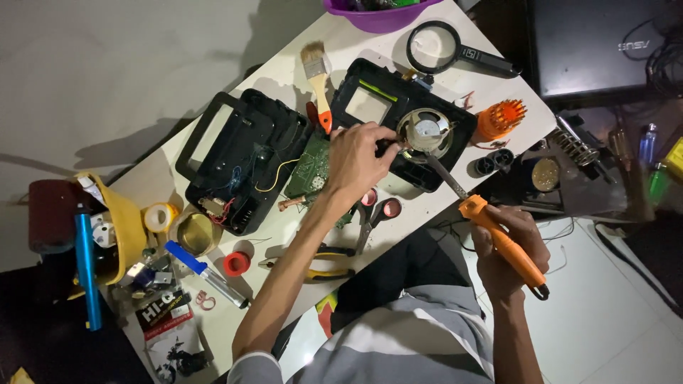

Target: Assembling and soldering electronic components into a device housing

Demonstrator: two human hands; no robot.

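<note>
An opened black radio casing lies in two halves on the white table: the left half [235, 160] with coloured wires, the right half [370, 96] with a round speaker [425, 131]. A green circuit board [311, 171] lies between them. My left hand [356, 160] rests over the board and pinches something small and dark beside the speaker. My right hand [509, 249] grips an orange-handled soldering iron [498, 238] whose metal tip points up-left at the speaker's edge.
A paintbrush [318, 78], magnifying glass [455, 48], orange screwdriver-bit holder [500, 117], scissors [375, 217], pliers [320, 263], tape rolls [160, 217], a yellow container [121, 227] of tools and a purple bowl [377, 18] crowd the table. A soldering stand [562, 171] and laptop [597, 43] sit right.
</note>
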